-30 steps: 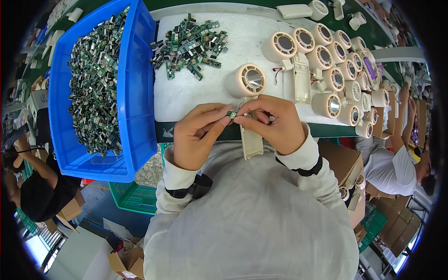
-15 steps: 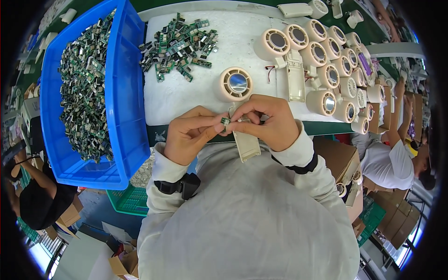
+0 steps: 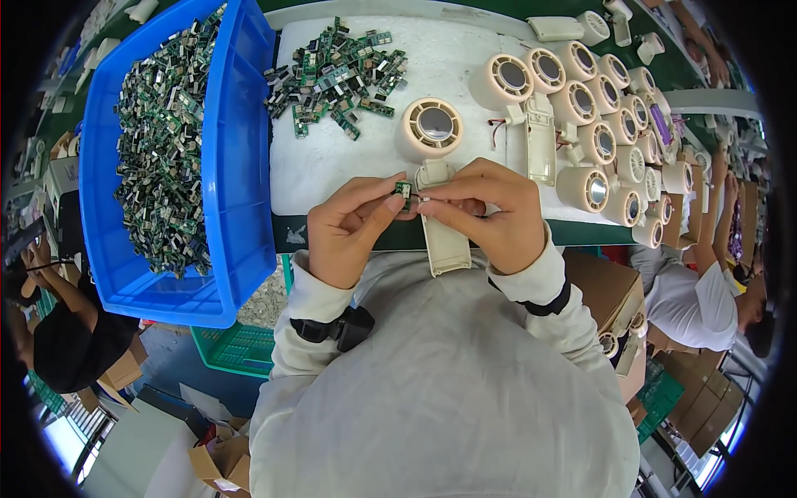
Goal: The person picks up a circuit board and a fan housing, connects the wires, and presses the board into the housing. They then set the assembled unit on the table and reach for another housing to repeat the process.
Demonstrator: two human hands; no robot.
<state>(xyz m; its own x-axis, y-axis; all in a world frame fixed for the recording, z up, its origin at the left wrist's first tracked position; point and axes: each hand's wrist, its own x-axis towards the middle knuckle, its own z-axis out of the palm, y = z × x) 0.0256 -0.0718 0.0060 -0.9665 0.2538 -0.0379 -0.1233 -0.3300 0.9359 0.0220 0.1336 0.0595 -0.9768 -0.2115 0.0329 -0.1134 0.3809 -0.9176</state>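
Note:
Between my left hand point(image 3: 344, 228) and my right hand point(image 3: 494, 212), a small green circuit board point(image 3: 403, 190) is held up near the table's front edge. My left thumb and forefinger pinch the board. My right thumb and forefinger are pressed together close to its right side; what they grip is too small to make out. Under my right fingers lies the cream open handle shell point(image 3: 447, 246) of a handheld fan, partly hidden by them. Its round fan head point(image 3: 432, 128) rests beyond my hands on the white mat point(image 3: 365, 158).
A blue bin point(image 3: 217, 174) full of circuit boards stands at the left. More boards lie in a loose pile point(image 3: 332, 75) on the mat. Several cream fans point(image 3: 574, 104) crowd the right side, near an open handle shell point(image 3: 540, 141). Other people point(image 3: 693, 286) sit at both sides.
The view has shifted, so the table appears farther right. The circuit board now shows more upright and more fully in my left fingers, and more of the fan's handle is visible.

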